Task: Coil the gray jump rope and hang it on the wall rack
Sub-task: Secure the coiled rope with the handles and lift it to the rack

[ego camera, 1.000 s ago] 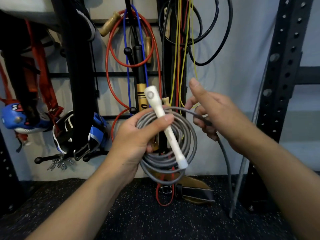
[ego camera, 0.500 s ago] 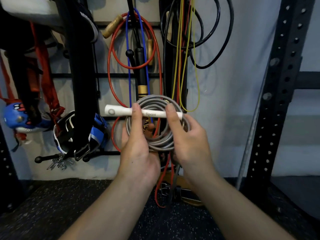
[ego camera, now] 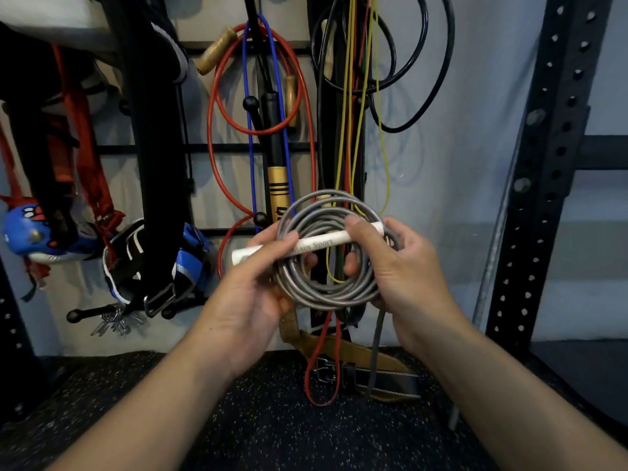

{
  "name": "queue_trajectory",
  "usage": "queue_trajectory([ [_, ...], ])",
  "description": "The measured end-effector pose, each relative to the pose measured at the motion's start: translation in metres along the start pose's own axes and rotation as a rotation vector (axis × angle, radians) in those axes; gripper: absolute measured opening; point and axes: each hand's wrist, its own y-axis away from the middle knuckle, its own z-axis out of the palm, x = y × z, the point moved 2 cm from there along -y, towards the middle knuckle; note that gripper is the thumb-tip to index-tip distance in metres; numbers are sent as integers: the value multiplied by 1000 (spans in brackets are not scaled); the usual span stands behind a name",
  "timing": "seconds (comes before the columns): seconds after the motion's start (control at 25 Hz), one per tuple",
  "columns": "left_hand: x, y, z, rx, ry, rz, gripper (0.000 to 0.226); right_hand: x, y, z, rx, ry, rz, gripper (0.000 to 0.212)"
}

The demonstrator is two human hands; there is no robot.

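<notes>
The gray jump rope (ego camera: 326,294) is wound into a round coil held in front of the wall rack (ego camera: 217,147). Its white handle (ego camera: 316,244) lies almost level across the coil's upper half. My left hand (ego camera: 251,294) grips the coil's left side, thumb pressed on the handle. My right hand (ego camera: 404,266) holds the right side, thumb on the handle near its right end. A loose gray tail (ego camera: 375,351) hangs down from under my right hand. The second handle is hidden.
Red (ego camera: 217,107), blue (ego camera: 249,137), yellow (ego camera: 384,144) and black (ego camera: 438,79) ropes hang on the rack's black bars and pegs. Boxing gloves (ego camera: 30,232) and black straps hang at left. A leather belt (ego camera: 367,365) lies on the speckled floor. A perforated steel upright (ego camera: 543,185) stands at right.
My right hand came in from the loose rope and took the coil's right side. The white handle turned from slanted upright to nearly level, and the coil shifted slightly right and lower.
</notes>
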Motion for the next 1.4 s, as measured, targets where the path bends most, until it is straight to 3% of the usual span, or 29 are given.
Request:
queue_trajectory([
  [0.16, 38, -6, -21, -48, -329, 102, 67, -17, -11, -14, -173, 318, -60, 19],
  [0.32, 52, -1, -3, -408, -866, 157, 95, -28, -9, -6, -408, 577, -152, 23],
  [0.44, 37, 1, 13, -467, -1010, 164, 85, -31, -6, 0, -462, 650, -209, 30],
  [0.6, 29, 0, 12, -437, -977, 162, 28, -33, -3, -1, -508, 713, -211, 34],
  [0.72, 26, 0, 9, -418, -962, 189, 10, -31, -3, -4, -435, 750, -281, 44],
  [0.88, 20, 4, 8, -234, -692, 219, 8, -36, -10, -15, -277, 520, -256, 45],
  [1.0, 16, 1, 10, -55, -447, 269, 19, -35, -14, -25, -164, 358, -124, 58],
  [1.16, 3, 1, 21, 104, -268, 293, 22, -19, -7, -10, -245, 218, 64, 79],
  [1.24, -4, 4, 26, 160, -263, 332, 27, -8, 0, 3, -258, 198, 68, 72],
  [1.36, -17, 11, 28, 210, -203, 342, 32, 1, 6, 11, -126, 216, -31, 35],
  [1.4, -20, 12, 27, 223, -183, 336, 31, 3, 5, 10, -87, 257, -60, 34],
])
